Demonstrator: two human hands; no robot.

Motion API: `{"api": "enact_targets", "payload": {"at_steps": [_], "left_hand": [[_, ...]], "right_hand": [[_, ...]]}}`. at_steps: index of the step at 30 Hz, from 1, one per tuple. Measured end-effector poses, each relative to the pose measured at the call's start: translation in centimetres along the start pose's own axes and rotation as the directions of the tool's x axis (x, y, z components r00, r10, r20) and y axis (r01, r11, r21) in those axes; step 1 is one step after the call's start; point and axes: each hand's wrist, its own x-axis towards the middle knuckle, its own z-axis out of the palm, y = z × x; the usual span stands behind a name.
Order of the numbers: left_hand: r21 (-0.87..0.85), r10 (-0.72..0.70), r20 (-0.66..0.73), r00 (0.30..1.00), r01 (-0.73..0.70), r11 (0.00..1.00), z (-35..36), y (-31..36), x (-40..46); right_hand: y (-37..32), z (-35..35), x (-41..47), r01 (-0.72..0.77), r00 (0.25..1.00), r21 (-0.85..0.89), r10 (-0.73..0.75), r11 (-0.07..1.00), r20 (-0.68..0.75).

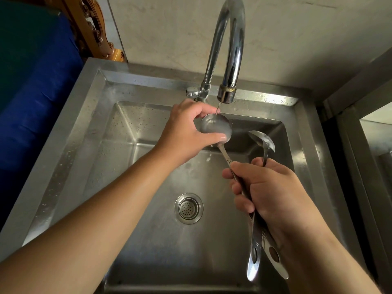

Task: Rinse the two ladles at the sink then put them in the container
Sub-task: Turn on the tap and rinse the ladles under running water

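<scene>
Two steel ladles are held over the steel sink (89, 115). My right hand (269, 187) grips both handles together, their flat ends sticking out below my wrist. The first ladle's bowl (214, 126) sits under the tap spout (226, 94), where a thin stream of water falls into it. My left hand (186, 132) cups that bowl, thumb on its lower rim. The second ladle's bowl (263, 141) hangs free to the right, out of the stream. No container is in view.
A tall curved chrome tap (231, 39) rises from the back rim, its lever (192, 92) to the left. A round drain strainer (188, 208) lies in the basin floor. A blue surface (38, 81) borders the left, a metal frame (360, 124) the right.
</scene>
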Motion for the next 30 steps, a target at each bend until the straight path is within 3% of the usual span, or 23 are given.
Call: {"api": "enact_targets", "payload": {"at_steps": [6,14,20,25,30], "left_hand": [[0.121,0.064,-0.091,0.994,-0.053,0.991,0.7,0.5,0.9],[0.287,0.252,-0.234,0.939,-0.181,0.941,-0.1,1.3,0.8],[0.174,0.061,-0.080,0.995,-0.046,0.984,-1.2,1.2,-0.5],[0.024,-0.078,0.026,0.997,0.078,0.997,-2.0,1.2,-0.7],[-0.007,-0.054,-0.064,0.996,0.054,0.999,-1.4,1.2,-0.5]], "right_hand": [[0.6,0.1,-0.4,0.014,1.000,-0.045,-0.015,0.999,-0.013],[0.2,0.3,-0.1,0.023,0.999,-0.011,-0.024,1.000,-0.030],[0.1,0.4,-0.1,-0.002,1.000,0.034,0.002,0.999,-0.022],[-0.1,0.5,-0.3,0.019,1.000,-0.004,-0.019,1.000,-0.011],[-0.2,0.7,-0.7,0.002,1.000,0.009,-0.002,1.000,0.009]]}}
